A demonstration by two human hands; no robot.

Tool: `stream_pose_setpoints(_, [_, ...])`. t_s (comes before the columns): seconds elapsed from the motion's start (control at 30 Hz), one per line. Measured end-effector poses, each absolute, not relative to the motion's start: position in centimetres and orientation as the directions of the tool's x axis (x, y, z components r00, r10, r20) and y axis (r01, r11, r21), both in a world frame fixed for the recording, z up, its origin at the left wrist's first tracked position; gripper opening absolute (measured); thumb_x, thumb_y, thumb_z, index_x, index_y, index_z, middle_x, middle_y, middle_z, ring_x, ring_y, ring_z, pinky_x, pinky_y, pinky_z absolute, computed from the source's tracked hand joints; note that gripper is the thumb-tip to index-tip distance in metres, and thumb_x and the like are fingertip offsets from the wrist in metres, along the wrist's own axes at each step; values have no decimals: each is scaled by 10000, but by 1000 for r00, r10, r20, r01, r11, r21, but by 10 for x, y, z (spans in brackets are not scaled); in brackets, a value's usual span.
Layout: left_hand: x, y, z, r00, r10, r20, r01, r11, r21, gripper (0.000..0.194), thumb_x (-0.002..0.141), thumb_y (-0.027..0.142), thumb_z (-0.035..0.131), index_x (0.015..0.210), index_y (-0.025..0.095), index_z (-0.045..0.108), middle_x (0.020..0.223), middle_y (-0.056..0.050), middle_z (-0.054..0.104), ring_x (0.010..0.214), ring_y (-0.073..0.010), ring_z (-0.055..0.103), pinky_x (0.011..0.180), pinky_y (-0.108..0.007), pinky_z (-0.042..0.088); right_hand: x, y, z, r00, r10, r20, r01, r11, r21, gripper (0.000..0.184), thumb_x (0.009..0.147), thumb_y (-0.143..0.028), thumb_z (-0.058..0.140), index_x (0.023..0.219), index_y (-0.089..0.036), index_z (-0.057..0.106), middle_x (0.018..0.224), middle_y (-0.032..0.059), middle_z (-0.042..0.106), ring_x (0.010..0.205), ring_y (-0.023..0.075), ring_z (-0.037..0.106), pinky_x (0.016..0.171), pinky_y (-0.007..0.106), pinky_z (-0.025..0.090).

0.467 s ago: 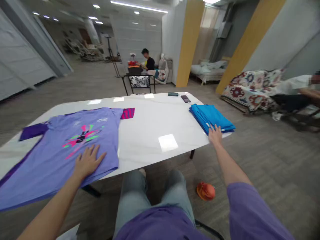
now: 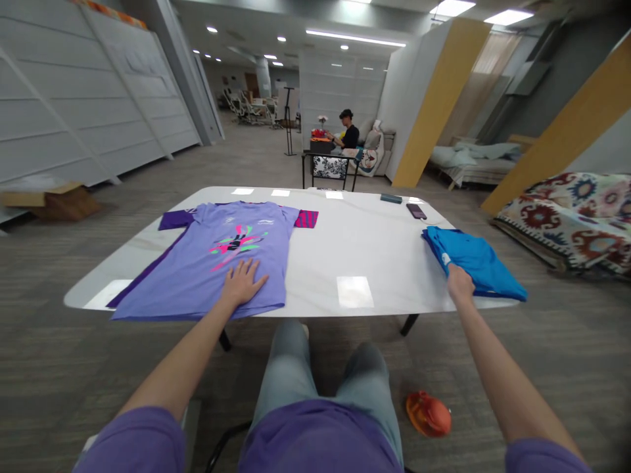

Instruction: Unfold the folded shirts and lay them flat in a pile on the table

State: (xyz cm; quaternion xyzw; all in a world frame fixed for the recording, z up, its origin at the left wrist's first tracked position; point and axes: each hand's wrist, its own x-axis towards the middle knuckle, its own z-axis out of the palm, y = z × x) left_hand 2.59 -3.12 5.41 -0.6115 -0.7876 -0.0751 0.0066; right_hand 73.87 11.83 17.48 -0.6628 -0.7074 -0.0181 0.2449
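A lavender T-shirt (image 2: 197,276) with a pink, green and black print lies spread on the left half of the white table (image 2: 320,263). One sleeve is dark purple, the other striped pink and purple. My left hand (image 2: 240,284) rests flat on its lower right part, fingers spread. On the table's right end is a folded blue garment (image 2: 486,266), darker blue along its left edge. My right hand (image 2: 461,286) is closed at the garment's near left edge, gripping it; the fingertips are hidden. A small white patch shows just beyond my knuckles.
A phone (image 2: 417,211) and a dark green case (image 2: 391,198) lie near the far right of the table. On the floor to my right sits an orange cap (image 2: 428,414). A chair (image 2: 330,167) stands behind the table; farther back a person (image 2: 349,135) sits.
My view has turned left. My left hand still lies flat on the lavender T-shirt, which looks straighter. My right hand's fingers, spread on the blue garment before, have curled closed at its edge.
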Motion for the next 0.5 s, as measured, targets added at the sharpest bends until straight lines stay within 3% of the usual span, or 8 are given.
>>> stream_pose_setpoints(0.07, [28, -33, 58, -257, 962, 94, 963, 246, 113, 904, 1111, 769, 298, 1834, 227, 316, 1902, -120, 211, 1777, -380, 129, 1402, -626, 143, 681, 100, 144, -63, 939, 339, 940, 170, -296, 424, 1189, -368, 439, 1314, -191, 803, 1438, 191, 736, 1366, 337, 678, 1208, 610, 513])
stream_pose_setpoints(0.13, [30, -34, 60, -261, 962, 83, 961, 251, 112, 903, 1111, 767, 298, 1833, 224, 321, 1902, -121, 208, 1778, -384, 125, 1400, -631, 146, 623, 72, 111, -209, 932, 297, 911, 296, -287, 419, 1161, -353, 461, 1275, -254, 851, 1453, 129, 762, 1417, 318, 661, 1296, 591, 434])
stream_pose_setpoints(0.2, [30, -34, 60, -261, 963, 73, 961, 252, 113, 907, 1110, 768, 296, 1832, 220, 321, 1903, -123, 206, 1777, -388, 125, 1398, -635, 154, 576, 44, 85, -424, 866, 265, 829, 489, -271, 359, 1129, -401, 564, 1366, -370, 832, 1589, 31, 697, 1514, 279, 597, 1354, 514, 378])
stream_pose_setpoints(0.27, [29, -34, 57, -257, 963, 76, 962, 247, 114, 915, 1106, 773, 288, 1832, 218, 318, 1903, -124, 208, 1774, -389, 132, 1397, -642, 154, 549, 24, 72, -608, 753, 253, 705, 658, -263, 419, 1147, -418, 538, 1506, -409, 754, 1697, 16, 602, 1587, 286, 525, 1370, 527, 351])
stream_pose_setpoints(0.33, [27, -32, 53, -251, 964, 88, 964, 240, 114, 925, 1101, 782, 278, 1832, 218, 317, 1903, -123, 209, 1773, -390, 132, 1396, -653, 149, 540, 15, 72, -677, 689, 259, 628, 725, -283, 449, 1169, -431, 493, 1557, -405, 715, 1723, 35, 569, 1607, 308, 498, 1374, 576, 328])
stream_pose_setpoints(0.43, [25, -28, 48, -250, 964, 94, 964, 239, 117, 934, 1095, 789, 270, 1830, 214, 320, 1903, -125, 209, 1774, -391, 123, 1397, -656, 149, 546, 13, 82, -663, 694, 282, 580, 713, -394, 423, 1127, -528, 605, 1494, -387, 762, 1624, 68, 651, 1522, 336, 574, 1347, 599, 358])
stream_pose_setpoints(0.5, [24, -27, 46, -250, 964, 93, 964, 239, 119, 938, 1092, 791, 272, 1830, 215, 323, 1903, -125, 211, 1772, -394, 130, 1399, -649, 153, 553, 15, 91, -645, 707, 290, 546, 692, -473, 455, 1089, -588, 665, 1480, -379, 766, 1473, 74, 741, 1359, 316, 681, 1243, 537, 489])
